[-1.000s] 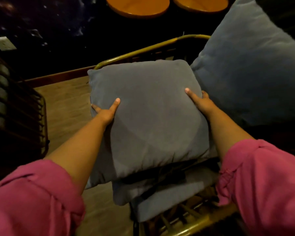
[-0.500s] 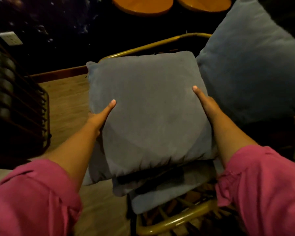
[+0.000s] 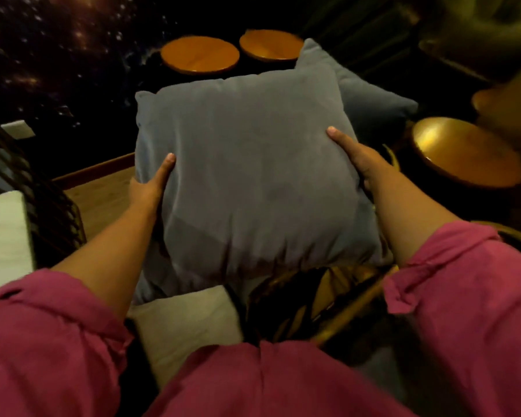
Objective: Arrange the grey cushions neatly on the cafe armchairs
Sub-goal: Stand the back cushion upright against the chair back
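A square grey cushion (image 3: 250,176) fills the middle of the view, held up in front of me. My left hand (image 3: 151,185) grips its left edge, thumb on the front face. My right hand (image 3: 358,158) grips its right edge the same way. Behind it, to the upper right, a second grey cushion (image 3: 370,97) leans upright. The woven rattan armchair (image 3: 328,299) shows below the held cushion, its seat mostly hidden.
Two round orange stool tops (image 3: 200,55) stand at the back, another round one (image 3: 463,152) at right. A pale cushion (image 3: 187,323) lies low in front of me, another pale pad (image 3: 3,236) at left beside a dark slatted chair frame (image 3: 45,206).
I have lifted the grey cushion off the stack on the chair and pulled it up toward me. The view has tilted, so the stools and the pale cushion now show.
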